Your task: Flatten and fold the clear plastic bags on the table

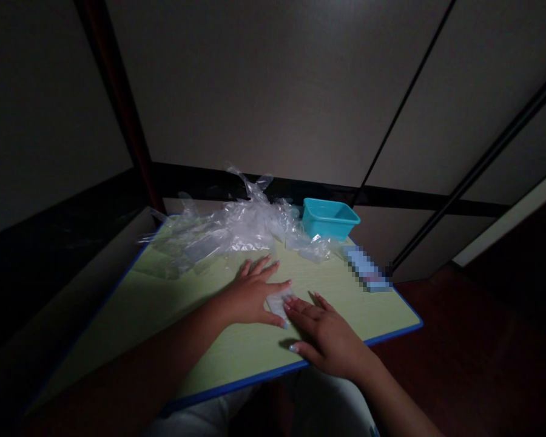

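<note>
On the table lies a small, flat, whitish folded piece (278, 303), apparently thin plastic, between my two hands. My left hand (253, 296) rests palm down with fingers spread, its thumb and a finger along the piece's edges. Fingers stretched out, my right hand (325, 332) presses its fingertips on the right side of the same piece, the thumb held apart. Beyond my hands spreads a loose heap of clear disposable plastic gloves (250, 226), some with finger shapes sticking up.
A turquoise plastic basin (330, 220) stands at the table's back right, beside the gloves. A pixelated light-blue flat item (367, 270) lies at the right edge. The pale green table (236, 364) has a blue rim. Cabinet panels (264, 91) rise directly behind it.
</note>
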{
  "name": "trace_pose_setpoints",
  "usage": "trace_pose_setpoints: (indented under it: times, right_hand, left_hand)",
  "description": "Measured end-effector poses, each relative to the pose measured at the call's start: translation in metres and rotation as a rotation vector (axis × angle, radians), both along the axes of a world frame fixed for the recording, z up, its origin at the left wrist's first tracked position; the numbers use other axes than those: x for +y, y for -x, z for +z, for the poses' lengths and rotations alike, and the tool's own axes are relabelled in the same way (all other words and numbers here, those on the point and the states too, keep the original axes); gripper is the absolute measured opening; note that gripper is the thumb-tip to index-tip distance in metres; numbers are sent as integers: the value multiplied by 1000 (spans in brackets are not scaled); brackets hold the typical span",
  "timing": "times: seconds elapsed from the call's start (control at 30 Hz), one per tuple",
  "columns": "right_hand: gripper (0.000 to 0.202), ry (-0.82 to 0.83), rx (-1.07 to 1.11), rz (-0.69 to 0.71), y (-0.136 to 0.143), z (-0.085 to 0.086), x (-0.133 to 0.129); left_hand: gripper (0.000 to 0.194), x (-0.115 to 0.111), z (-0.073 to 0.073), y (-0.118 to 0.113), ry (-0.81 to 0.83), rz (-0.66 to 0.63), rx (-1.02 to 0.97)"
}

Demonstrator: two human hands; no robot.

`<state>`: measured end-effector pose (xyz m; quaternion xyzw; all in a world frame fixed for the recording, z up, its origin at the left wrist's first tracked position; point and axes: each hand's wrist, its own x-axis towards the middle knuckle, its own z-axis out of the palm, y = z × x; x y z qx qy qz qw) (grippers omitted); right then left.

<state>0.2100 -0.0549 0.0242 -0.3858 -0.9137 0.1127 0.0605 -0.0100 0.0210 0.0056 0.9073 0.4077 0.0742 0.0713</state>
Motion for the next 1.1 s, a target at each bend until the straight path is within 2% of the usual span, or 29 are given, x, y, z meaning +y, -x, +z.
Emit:
trace_pose_setpoints:
  times: [0.37, 1.1]
  right_hand:
    - [73, 45, 57, 89, 9, 0, 10]
    - [77, 49, 129, 103, 11, -2, 13]
  left_hand:
    - [88, 0, 1, 1, -10, -8, 0]
    - [87, 0, 4, 0, 8, -10, 9]
